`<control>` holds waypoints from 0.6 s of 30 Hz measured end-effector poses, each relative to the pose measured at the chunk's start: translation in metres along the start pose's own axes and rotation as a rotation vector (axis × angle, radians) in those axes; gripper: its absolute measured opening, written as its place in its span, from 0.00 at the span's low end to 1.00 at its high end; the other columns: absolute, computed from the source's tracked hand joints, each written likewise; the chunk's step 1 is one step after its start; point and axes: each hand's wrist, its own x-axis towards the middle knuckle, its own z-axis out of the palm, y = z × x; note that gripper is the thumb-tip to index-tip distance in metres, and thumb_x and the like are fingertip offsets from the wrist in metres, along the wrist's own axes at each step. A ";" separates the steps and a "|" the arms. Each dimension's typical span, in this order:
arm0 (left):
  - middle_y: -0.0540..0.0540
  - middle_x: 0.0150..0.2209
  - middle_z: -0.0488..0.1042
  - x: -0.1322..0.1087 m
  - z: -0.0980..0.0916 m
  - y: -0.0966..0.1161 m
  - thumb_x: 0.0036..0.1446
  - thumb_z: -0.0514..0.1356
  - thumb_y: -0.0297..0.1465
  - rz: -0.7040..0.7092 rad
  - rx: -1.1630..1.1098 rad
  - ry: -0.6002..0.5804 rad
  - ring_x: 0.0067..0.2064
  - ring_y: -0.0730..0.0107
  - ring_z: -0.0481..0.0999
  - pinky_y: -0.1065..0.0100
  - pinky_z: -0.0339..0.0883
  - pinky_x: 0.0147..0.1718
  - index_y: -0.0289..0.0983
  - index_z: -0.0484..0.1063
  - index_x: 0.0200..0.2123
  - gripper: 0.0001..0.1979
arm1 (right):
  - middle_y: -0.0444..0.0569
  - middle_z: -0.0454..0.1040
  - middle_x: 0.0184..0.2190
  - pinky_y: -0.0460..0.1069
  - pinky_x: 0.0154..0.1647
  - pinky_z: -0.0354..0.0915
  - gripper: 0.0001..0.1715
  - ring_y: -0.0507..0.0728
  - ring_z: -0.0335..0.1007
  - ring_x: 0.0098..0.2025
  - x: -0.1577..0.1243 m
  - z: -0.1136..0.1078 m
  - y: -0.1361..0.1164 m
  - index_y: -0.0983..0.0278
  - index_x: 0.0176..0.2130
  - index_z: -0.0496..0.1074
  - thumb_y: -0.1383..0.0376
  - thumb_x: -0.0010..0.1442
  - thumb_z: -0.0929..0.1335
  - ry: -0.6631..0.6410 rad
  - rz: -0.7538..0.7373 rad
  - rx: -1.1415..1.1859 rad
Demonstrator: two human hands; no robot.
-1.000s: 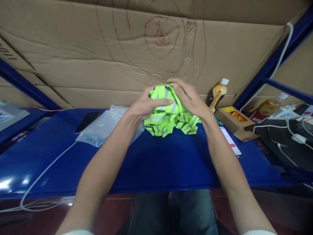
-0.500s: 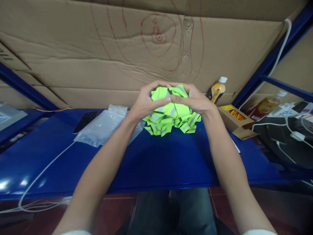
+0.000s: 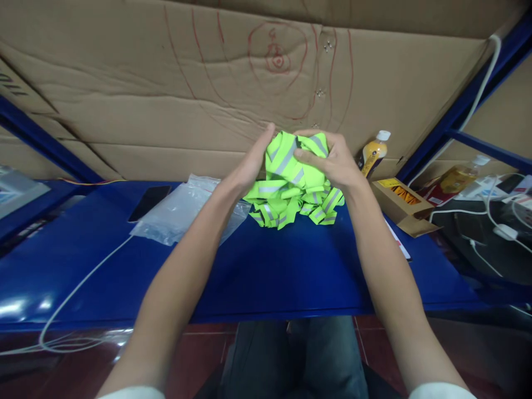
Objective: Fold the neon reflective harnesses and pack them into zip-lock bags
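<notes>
Head view: yellow-green strips [image 3: 291,191] sit left of and below the right hand [image 3: 339,160], its grip clamped on them; the left hand [image 3: 251,164] flanks them, closure unclear.

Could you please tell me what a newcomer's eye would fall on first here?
Most likely the bright green bundle with grey stripes, between the left hand and right hand at the blue table. The red rings drawn on the cardboard behind might come next.

A capped bottle [image 3: 373,153] stands near an open carton [image 3: 409,215], before a cardboard panel [image 3: 124,122] marked with red curves.
</notes>
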 end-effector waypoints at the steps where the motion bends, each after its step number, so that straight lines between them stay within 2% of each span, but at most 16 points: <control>1: 0.45 0.45 0.85 -0.001 -0.001 -0.002 0.64 0.65 0.62 -0.031 -0.019 -0.037 0.58 0.42 0.84 0.55 0.81 0.50 0.43 0.80 0.53 0.32 | 0.50 0.84 0.46 0.62 0.51 0.79 0.41 0.64 0.81 0.46 0.000 -0.003 -0.001 0.58 0.51 0.83 0.35 0.49 0.81 0.001 -0.007 -0.012; 4: 0.42 0.44 0.86 -0.003 -0.006 -0.011 0.60 0.68 0.62 -0.148 -0.024 -0.196 0.55 0.40 0.85 0.52 0.82 0.49 0.41 0.82 0.52 0.32 | 0.51 0.85 0.48 0.64 0.56 0.79 0.39 0.66 0.82 0.50 -0.001 -0.012 -0.006 0.58 0.51 0.83 0.35 0.52 0.81 0.031 -0.045 -0.073; 7: 0.36 0.42 0.86 -0.007 -0.008 -0.018 0.56 0.75 0.56 -0.291 0.052 -0.427 0.45 0.42 0.88 0.53 0.83 0.43 0.37 0.82 0.47 0.29 | 0.51 0.84 0.52 0.68 0.63 0.75 0.37 0.69 0.81 0.55 -0.003 -0.019 -0.011 0.56 0.52 0.82 0.35 0.56 0.79 0.107 -0.108 -0.187; 9: 0.35 0.43 0.86 -0.011 -0.003 -0.019 0.56 0.77 0.49 -0.315 0.020 -0.483 0.43 0.44 0.88 0.53 0.84 0.43 0.36 0.82 0.48 0.26 | 0.51 0.84 0.55 0.70 0.67 0.72 0.34 0.71 0.79 0.57 -0.003 -0.020 -0.013 0.53 0.55 0.81 0.36 0.59 0.77 0.130 -0.150 -0.313; 12: 0.38 0.48 0.86 -0.014 0.010 -0.015 0.52 0.79 0.43 -0.230 -0.202 -0.386 0.52 0.43 0.87 0.48 0.83 0.50 0.39 0.79 0.52 0.27 | 0.52 0.83 0.57 0.71 0.70 0.66 0.28 0.72 0.76 0.60 -0.004 -0.014 -0.011 0.51 0.61 0.78 0.44 0.67 0.73 0.121 -0.267 -0.538; 14: 0.39 0.52 0.84 -0.013 0.017 -0.010 0.53 0.77 0.51 -0.169 -0.329 -0.302 0.59 0.40 0.83 0.44 0.82 0.53 0.40 0.78 0.53 0.30 | 0.54 0.82 0.55 0.72 0.71 0.61 0.25 0.73 0.72 0.64 -0.003 -0.004 -0.007 0.53 0.64 0.77 0.52 0.71 0.69 0.080 -0.367 -0.642; 16: 0.38 0.52 0.84 -0.010 0.018 -0.006 0.57 0.68 0.63 -0.142 -0.370 -0.210 0.62 0.39 0.81 0.43 0.81 0.54 0.40 0.78 0.51 0.34 | 0.55 0.81 0.57 0.74 0.72 0.58 0.27 0.73 0.67 0.68 -0.004 0.008 -0.004 0.54 0.65 0.76 0.58 0.71 0.66 0.003 -0.414 -0.674; 18: 0.39 0.50 0.84 -0.005 0.015 -0.005 0.59 0.66 0.64 -0.137 -0.352 -0.126 0.62 0.39 0.80 0.46 0.81 0.53 0.40 0.79 0.48 0.34 | 0.55 0.78 0.61 0.73 0.73 0.57 0.30 0.73 0.66 0.70 -0.005 0.019 -0.005 0.55 0.67 0.74 0.58 0.69 0.66 -0.088 -0.400 -0.651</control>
